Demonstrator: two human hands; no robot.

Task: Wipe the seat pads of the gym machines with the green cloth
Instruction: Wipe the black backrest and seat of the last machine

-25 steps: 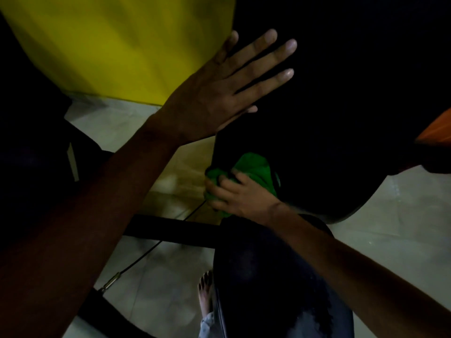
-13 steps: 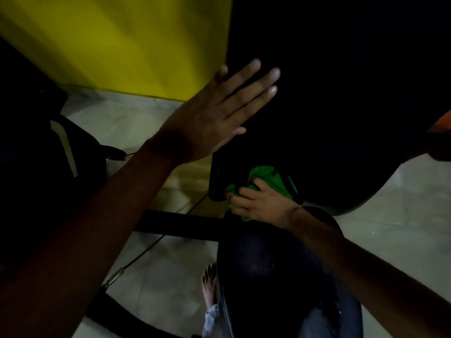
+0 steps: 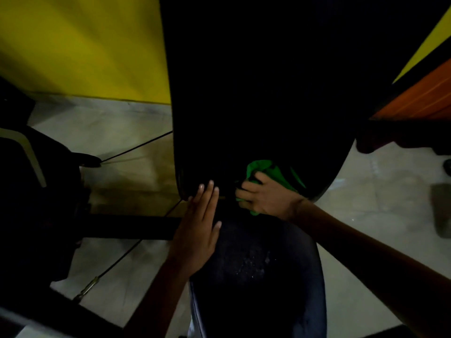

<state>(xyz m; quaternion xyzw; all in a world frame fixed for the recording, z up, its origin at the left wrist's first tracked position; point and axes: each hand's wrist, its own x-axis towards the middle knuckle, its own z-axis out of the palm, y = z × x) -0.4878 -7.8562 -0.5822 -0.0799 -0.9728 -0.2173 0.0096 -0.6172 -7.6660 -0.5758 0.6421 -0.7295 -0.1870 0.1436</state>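
The room is dim, and most of what shows is black padding. The right hand [image 3: 266,198] has its fingers curled round a bunched green cloth [image 3: 268,174], pressing it against the lower end of the tall back pad [image 3: 256,93], right down where that pad meets the seat pad [image 3: 258,276]. The cloth bulges out above the knuckles and a small tuft of it shows under the heel of the hand, at the rear edge of the seat. The left hand [image 3: 197,230] lies flat with its fingers straight and close together, holding nothing; its palm rests along the left rear edge of the seat pad and its fingertips reach the bottom left corner of the back pad. The two hands sit near each other, apart, with a dark gap between them. The seat pad is a worn dark blue-black, with pale specks scattered over its middle. To the left of the seat a thin cable [image 3: 136,147] runs slantwise over the pale tiled floor [image 3: 109,123], and a dark bar [image 3: 131,225] of the machine's frame lies across the floor towards the seat. Behind stands a yellow wall [image 3: 85,45], and at the far right an orange panel [image 3: 415,98] shows.
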